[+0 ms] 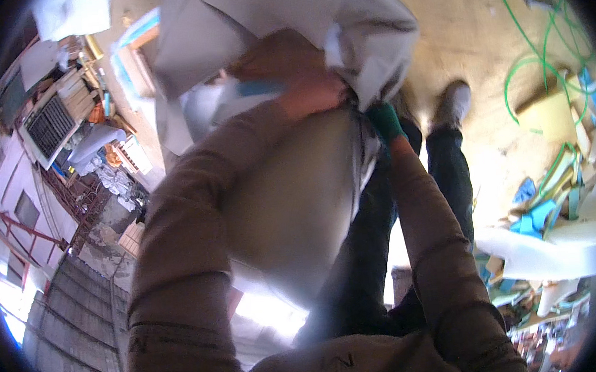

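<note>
Overhead, bare left hand [308,88] gripping pale grey sack [292,200], green-gloved right hand [383,121] clutching its gathered top.

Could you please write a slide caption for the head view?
Left hand and green-gloved right hand grip a large grey cloth bag above a sandy floor.

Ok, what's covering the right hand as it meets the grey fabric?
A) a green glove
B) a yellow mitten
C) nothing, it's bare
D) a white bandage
A: the right hand is in a green glove, pressed into the grey fabric bundle, while the left hand is bare.
</note>
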`<state>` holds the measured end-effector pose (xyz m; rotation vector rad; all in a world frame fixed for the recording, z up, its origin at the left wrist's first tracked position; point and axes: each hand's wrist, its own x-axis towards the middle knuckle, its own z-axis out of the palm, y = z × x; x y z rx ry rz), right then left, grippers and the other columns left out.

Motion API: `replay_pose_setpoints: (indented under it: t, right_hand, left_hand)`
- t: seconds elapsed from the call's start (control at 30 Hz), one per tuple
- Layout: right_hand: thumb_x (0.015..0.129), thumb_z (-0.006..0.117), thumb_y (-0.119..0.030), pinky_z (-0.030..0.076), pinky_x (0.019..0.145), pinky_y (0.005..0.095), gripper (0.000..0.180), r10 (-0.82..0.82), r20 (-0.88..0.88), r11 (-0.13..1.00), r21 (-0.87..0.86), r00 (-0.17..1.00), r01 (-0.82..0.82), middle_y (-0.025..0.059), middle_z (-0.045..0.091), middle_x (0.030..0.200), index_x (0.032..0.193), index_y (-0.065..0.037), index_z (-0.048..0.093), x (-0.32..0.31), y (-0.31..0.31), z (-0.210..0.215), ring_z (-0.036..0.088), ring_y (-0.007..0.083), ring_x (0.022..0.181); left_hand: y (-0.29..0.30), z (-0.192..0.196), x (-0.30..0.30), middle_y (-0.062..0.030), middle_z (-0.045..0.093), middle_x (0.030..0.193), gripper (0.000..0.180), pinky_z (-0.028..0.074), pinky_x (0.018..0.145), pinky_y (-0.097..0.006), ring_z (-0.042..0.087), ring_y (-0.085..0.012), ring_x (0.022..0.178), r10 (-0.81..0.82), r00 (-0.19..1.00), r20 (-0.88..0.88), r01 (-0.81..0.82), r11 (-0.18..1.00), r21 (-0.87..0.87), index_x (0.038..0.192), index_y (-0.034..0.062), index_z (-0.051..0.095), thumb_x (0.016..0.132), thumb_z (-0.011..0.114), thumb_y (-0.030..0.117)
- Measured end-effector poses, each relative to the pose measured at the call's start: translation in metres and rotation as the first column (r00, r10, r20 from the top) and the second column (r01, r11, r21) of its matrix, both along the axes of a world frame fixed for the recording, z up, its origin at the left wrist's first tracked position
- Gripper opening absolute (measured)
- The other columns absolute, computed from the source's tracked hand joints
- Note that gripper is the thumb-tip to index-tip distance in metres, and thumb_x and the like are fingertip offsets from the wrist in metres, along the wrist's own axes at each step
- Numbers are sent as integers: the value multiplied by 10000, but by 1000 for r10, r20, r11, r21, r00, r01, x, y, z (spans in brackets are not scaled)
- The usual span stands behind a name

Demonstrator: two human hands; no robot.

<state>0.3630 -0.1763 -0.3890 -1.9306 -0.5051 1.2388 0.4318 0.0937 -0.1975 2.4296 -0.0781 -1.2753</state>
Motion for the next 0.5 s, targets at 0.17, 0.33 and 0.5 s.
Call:
replay_pose_setpoints:
  t: [0.17,0.33,0.5]
  right_hand:
    - [959,778,-298,580,856,375,332,283,10,958,-41,959,-283,186,760,1155,1166,-40,751,72,-60,27,730,259,1048]
    - [964,777,-297,572,863,359,347,408,89,875,-321,909,-361,174,753,1167,1176,-26,734,200,-81,148,724,205,1054]
    - [1000,731,-233,581,885,399,315,190,269,979,22,944,-203,166,788,1125,1240,-28,734,221,53,269,761,284,1007]
  left_hand:
    - [50,51,15,-220,723,1133,276,563,958,-517,715,-398,1063,82,980,182,-68,994,-85,1034,43,752,1021,589,265]
    - [203,141,-62,-140,725,1085,181,568,880,-442,716,-323,988,517,752,409,-560,829,-18,1067,80,731,1006,655,232]
    - [181,188,-169,-82,715,1086,235,570,888,-375,715,-228,999,869,490,75,-872,487,46,1117,47,710,966,784,212]
